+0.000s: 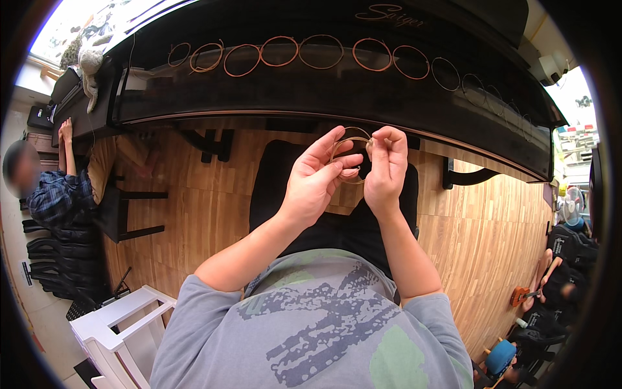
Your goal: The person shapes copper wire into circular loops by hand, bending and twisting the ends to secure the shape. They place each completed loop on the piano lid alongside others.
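My left hand [314, 175] is closed around the left side of a thin coiled brass-coloured wire [356, 128], its fingers curled through and over the loop. My right hand [385, 165] pinches the right side of the same coil between thumb and bent fingers. Both hands are raised in front of a glossy black piano [259, 104], over my dark-clothed lap. Along the piano's top lies a row of several wire coils [317, 68], copper-coloured toward the left and middle, paler and thinner toward the right.
A co-worker [58, 194] in a plaid shirt sits at left, hands on another dark instrument. A black bench [113, 217] stands by them. A white wooden piece of furniture [100, 324] is at lower left. Dark cases [570, 246] and a small guitar-like instrument [518, 296] line the right side.
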Demonstrator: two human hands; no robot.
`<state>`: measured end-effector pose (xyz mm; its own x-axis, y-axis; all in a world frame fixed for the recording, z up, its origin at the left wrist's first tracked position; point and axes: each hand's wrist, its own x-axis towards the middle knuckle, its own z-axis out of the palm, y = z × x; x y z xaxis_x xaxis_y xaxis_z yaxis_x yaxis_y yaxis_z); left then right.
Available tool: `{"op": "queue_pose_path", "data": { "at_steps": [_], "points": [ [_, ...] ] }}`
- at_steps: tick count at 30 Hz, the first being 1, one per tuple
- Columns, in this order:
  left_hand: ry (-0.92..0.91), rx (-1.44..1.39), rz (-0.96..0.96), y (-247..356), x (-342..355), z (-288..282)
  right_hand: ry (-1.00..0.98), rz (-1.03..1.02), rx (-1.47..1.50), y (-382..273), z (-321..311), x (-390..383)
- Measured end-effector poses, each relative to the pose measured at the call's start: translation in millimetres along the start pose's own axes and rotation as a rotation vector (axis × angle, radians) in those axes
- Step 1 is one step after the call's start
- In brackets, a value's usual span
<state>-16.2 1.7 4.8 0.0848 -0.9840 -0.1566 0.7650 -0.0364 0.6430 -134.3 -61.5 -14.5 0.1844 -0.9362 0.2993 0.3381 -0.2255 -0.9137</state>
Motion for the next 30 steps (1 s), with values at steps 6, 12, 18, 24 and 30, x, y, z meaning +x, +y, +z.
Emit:
{"op": "queue_pose_path", "data": {
  "at_steps": [6,12,18,24,30],
  "points": [
    [-0.072,-0.061,-0.085,2,2,-4,0.018,0.026,0.063,-2,0,3],
    [-0.049,0.091,-0.061,-6,0,-7,-0.002,0.007,0.096,-1,0,4],
    [0.026,0.004,-0.028,-6,-1,1,-0.025,0.018,0.179,-3,2,6],
    [0.031,-0.004,0.058,-6,3,-4,-0.015,0.036,0.132,-3,2,3],
    [0.028,0.954,0.539,-4,9,-26,-0.035,0.05,0.212,-12,2,9]
  ]
}}
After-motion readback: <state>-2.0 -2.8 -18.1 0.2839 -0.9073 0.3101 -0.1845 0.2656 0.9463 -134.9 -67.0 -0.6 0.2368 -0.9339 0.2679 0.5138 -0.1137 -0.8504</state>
